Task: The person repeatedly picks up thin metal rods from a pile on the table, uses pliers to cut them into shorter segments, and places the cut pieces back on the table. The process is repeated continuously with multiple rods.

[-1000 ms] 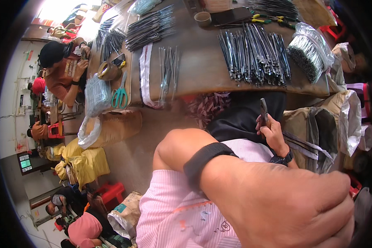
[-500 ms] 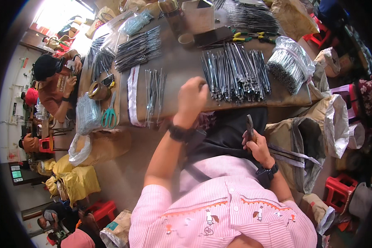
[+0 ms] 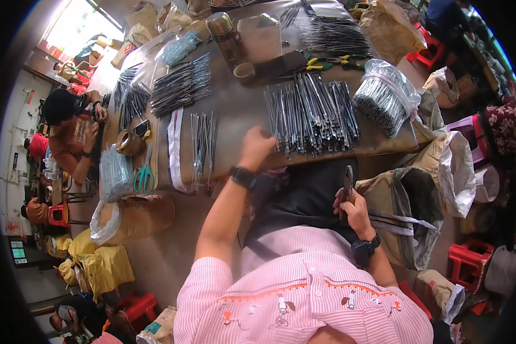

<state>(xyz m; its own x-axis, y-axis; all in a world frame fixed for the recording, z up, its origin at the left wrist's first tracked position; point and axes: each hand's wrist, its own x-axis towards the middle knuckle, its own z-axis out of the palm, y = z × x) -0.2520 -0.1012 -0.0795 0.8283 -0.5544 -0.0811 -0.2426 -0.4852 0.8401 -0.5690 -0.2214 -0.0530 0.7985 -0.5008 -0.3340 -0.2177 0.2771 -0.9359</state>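
Note:
My left hand (image 3: pixel 257 147) is at the near left edge of a spread pile of thin dark metal rods (image 3: pixel 312 117) on the table. Its fingers are curled together at the rod ends; what they pinch, if anything, is hidden. Over my lap, my right hand (image 3: pixel 356 213) is closed around a slim dark metal tool (image 3: pixel 348 182), its tip pointing up and away from me. The tool's exact kind is unclear. Left of my left hand lies a smaller, sparse group of rods (image 3: pixel 203 143), beside a white strip of cloth (image 3: pixel 175 150).
On the table (image 3: pixel 241 109) are a clear-wrapped rod bundle (image 3: pixel 384 97), yellow-and-black pliers (image 3: pixel 318 64), a flask (image 3: pixel 222 31), a cup (image 3: pixel 244 71), tape (image 3: pixel 130 143) and teal scissors (image 3: pixel 144 176). A person (image 3: pixel 71 129) sits at the left. An open sack (image 3: pixel 413 212) stands at my right.
The whole view has shifted slightly. My left hand, blurred before beside the pile, has come a little closer to me at its near corner. The tool in my right hand points more upright.

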